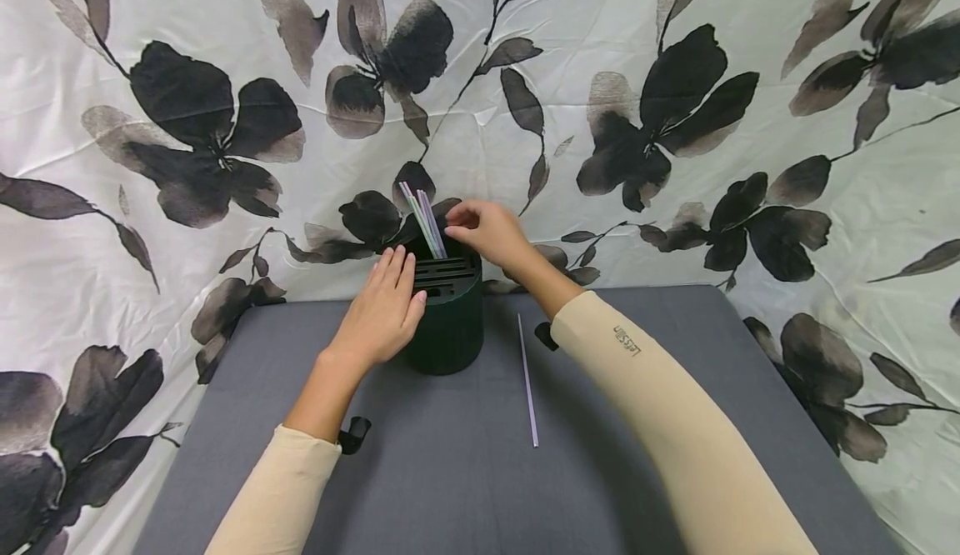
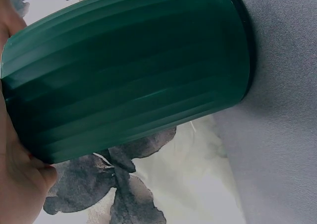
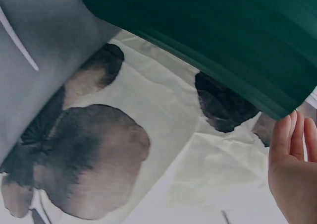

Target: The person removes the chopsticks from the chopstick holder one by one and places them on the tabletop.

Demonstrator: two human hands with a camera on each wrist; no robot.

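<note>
Broadly, a white cloth (image 1: 555, 5) printed with dark flowers hangs behind the green holder (image 1: 446, 342) and spreads past it on both sides. Beneath the holder lies a grey tabletop (image 1: 450, 480), reaching well out in front of it. Two cream sleeves come in from the near side, the right sleeve (image 1: 675, 422), with dark lettering, to the right of the holder and the left sleeve (image 1: 273, 497) to its left. The holder itself stands upright, round and ribbed, with slots in its top. The left hand (image 1: 382, 309) rests against the holder's left side and upper edge, fingers straight and close together. The right hand (image 1: 491, 232) is at the holder's rear right rim, fingers loosely bent, thumb near the forefinger; nothing shows in its grasp. A bundle of thin pale sticks (image 1: 425, 217) stands in the back of the holder, leaning left, just beside the right fingertips. One loose stick (image 1: 527, 380) lies on the tabletop, to the right and in front of the holder.
</note>
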